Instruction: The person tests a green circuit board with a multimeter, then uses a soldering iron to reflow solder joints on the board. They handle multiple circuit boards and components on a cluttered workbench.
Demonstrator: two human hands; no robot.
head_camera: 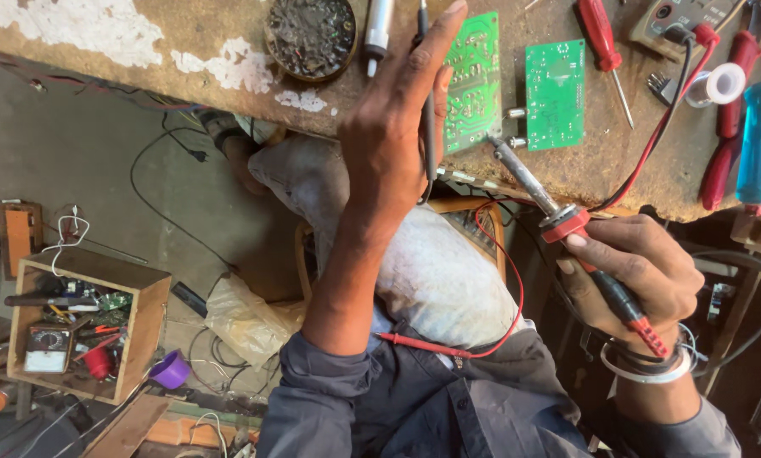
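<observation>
Clutter filled an open wooden box on the floor at far left, with a purple plastic cup just beside it. On the worn brown bench sat a round tin of dark residue. The left hand reached up over the bench edge, fingers lying on a green printed circuit board and pinching a thin dark probe against it. That board looked light, stiff and fragile, best gripped by its edges; its long axis ran away from the person. A second green circuit board lay just beside it. The right hand was closed around the red-and-black handle of a soldering iron, whose metal barrel pointed up-left toward the first board's lower corner. The iron seemed rigid, its tip probably hot, safe only by the handle. A red-handled screwdriver and a blue-handled screwdriver lay further right.
</observation>
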